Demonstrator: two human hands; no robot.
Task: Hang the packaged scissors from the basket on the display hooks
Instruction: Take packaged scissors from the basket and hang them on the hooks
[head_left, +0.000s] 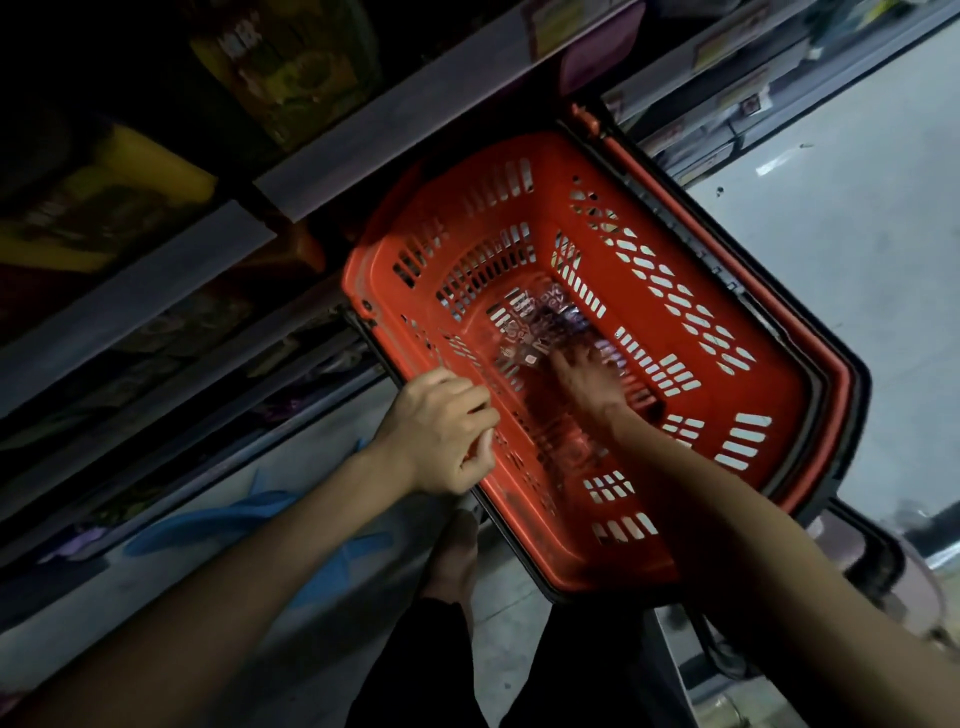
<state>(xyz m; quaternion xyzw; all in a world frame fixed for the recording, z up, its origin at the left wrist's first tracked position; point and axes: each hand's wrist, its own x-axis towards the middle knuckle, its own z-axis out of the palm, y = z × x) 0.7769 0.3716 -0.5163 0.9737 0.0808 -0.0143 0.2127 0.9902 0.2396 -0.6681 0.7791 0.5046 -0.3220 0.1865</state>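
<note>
Slotted orange plastic basket (613, 218), glossy clear-plastic packaged scissors (540, 325), smooth pale floor (857, 234).

No text can be read: the print on the packaged scissors (540, 325) in the orange basket (769, 364) is motion-blurred, the price tags (558, 23) on the shelf edges (395, 119) are smeared, and the yellow boxes (291, 73) are too dark.

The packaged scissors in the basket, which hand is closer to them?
Right. The right hand is down inside the basket, fingers reaching the blurred packaged scissors on its floor. The left hand is up at the basket's rim, fingers curled.
</note>
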